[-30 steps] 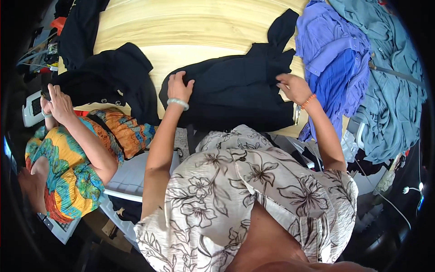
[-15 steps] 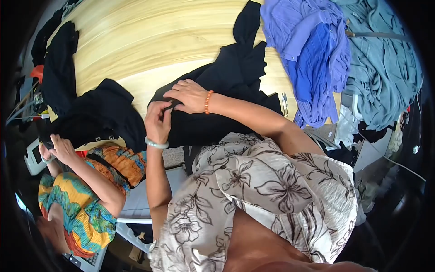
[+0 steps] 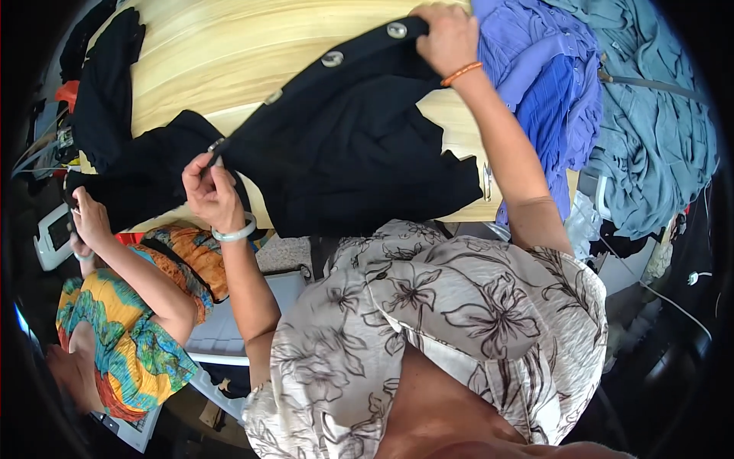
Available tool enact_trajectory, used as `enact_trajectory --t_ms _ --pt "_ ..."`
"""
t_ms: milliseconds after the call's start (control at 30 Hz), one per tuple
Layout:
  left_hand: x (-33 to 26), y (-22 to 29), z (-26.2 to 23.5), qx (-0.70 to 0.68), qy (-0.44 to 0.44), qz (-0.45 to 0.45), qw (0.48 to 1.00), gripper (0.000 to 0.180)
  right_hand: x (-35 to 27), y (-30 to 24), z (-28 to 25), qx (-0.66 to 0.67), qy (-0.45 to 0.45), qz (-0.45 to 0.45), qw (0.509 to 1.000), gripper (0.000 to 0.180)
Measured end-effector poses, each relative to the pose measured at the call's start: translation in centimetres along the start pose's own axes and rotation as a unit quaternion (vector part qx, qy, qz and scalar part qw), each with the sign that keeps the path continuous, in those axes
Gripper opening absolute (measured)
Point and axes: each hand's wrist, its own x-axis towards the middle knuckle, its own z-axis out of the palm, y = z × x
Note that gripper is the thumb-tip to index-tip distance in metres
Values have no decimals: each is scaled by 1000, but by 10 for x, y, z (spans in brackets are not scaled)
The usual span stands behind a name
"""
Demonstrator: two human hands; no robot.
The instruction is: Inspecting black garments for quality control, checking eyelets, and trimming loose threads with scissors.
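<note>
Over the pale wooden table (image 3: 229, 53), the black garment (image 3: 352, 145) is stretched out by its buttoned edge, left hand (image 3: 208, 191) pinching one end, fingers closed tight. Right hand (image 3: 447, 34) grips the far end, fist shut on fabric, beside purple clothes (image 3: 547, 84).

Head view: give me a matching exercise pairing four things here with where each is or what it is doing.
1 left hand
2 right hand
3 purple garments
4 co-worker's hand

A pinches the far end of the black garment's buttoned edge
B lie heaped at the table's right end
C pinches the near end of that edge
D rests on another black garment

Pairs: 1-C, 2-A, 3-B, 4-D
</note>
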Motion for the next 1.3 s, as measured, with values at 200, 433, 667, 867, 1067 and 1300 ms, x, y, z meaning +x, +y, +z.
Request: enact_trajectory --t_ms 200,433,667,867,1067,1300 --pt "18 -7 4 -26 -1 12 1000 17 22 36 -49 67 76 -37 994 25" --pt "-44 -60 -17 280 -252 123 918 24 -92 97 -24 36 -221 -127 966 39" --pt "-131 -79 -16 306 -266 4 914 38 -235 60 -50 121 -383 -5 916 50" --pt "-145 -98 -17 296 -259 -55 918 45 -267 42 -47 98 -468 75 875 43" --pt "-139 -80 -39 322 -248 -31 913 14 -249 60 -76 184 -487 20 854 22" --pt "-128 -65 -31 133 -199 -213 947 14 -195 109 -90 120 -361 41 924 18"
